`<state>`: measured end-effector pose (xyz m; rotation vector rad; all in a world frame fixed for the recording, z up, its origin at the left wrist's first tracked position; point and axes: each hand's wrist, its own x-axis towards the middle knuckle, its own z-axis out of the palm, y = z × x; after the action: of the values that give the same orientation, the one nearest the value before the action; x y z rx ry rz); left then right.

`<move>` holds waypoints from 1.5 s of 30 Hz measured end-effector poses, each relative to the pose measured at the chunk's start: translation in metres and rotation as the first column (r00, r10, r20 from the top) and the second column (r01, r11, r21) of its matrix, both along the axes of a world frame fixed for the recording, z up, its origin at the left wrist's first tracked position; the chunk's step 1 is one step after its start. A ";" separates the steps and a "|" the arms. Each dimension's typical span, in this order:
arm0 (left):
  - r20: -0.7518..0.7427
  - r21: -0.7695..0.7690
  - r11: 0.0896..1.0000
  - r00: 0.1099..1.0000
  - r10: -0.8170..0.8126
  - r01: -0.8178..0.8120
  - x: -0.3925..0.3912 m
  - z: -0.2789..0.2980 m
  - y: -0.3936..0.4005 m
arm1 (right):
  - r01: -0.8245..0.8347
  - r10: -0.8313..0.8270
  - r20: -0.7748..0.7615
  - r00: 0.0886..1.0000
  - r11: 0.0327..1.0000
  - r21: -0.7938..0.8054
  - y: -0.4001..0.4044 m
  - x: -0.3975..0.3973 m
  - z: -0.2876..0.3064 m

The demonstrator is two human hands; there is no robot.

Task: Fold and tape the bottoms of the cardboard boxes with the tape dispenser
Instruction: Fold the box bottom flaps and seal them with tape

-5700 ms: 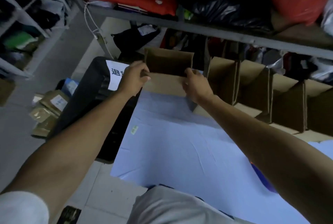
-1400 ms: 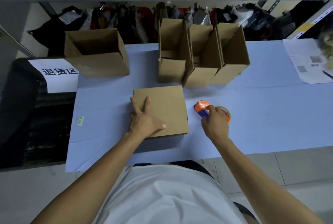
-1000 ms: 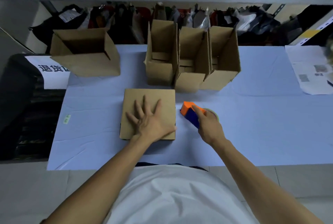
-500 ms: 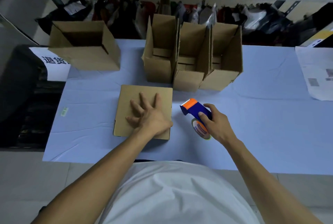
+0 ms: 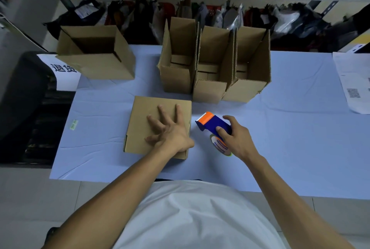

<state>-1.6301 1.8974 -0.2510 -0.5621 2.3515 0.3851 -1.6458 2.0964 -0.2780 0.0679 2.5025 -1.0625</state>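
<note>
A cardboard box (image 5: 140, 122) lies bottom-up on the blue table cover, its flaps folded flat. My left hand (image 5: 170, 130) presses on it with fingers spread. Just right of the box, my right hand (image 5: 236, 138) grips a blue and orange tape dispenser (image 5: 212, 124) with a tape roll under it. The dispenser's orange toothed end points at the box's right edge and is a short gap away from it.
Three open boxes (image 5: 214, 62) stand side by side behind the work spot. Another open box (image 5: 96, 54) sits at the back left. A printed sheet (image 5: 354, 82) lies at the far right. A black bin with a white label (image 5: 64, 72) stands left of the table. Cluttered shelves run behind.
My right hand has lifted the tape dispenser off the table and turned its orange end toward the box. My left hand stays pressed on the box.
</note>
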 end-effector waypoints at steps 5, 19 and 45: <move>-0.079 -0.024 0.999 0.996 -0.034 0.032 0.007 -0.004 0.004 | 0.000 0.000 -0.013 1.000 1.000 0.008 0.003 -0.004 -0.002; -0.151 -0.180 0.942 0.938 -0.312 0.284 0.044 -0.019 -0.013 | -0.417 0.469 -0.107 0.877 0.852 0.317 -0.018 0.037 -0.018; -0.686 0.298 0.943 0.719 0.106 0.146 0.088 0.040 -0.088 | -0.533 0.494 -0.596 0.633 0.836 0.127 -0.063 0.040 0.022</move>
<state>-1.5420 1.8097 -0.2109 -0.2329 2.8991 1.1364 -1.6058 2.0335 -0.2560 -1.1318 2.7310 -1.0007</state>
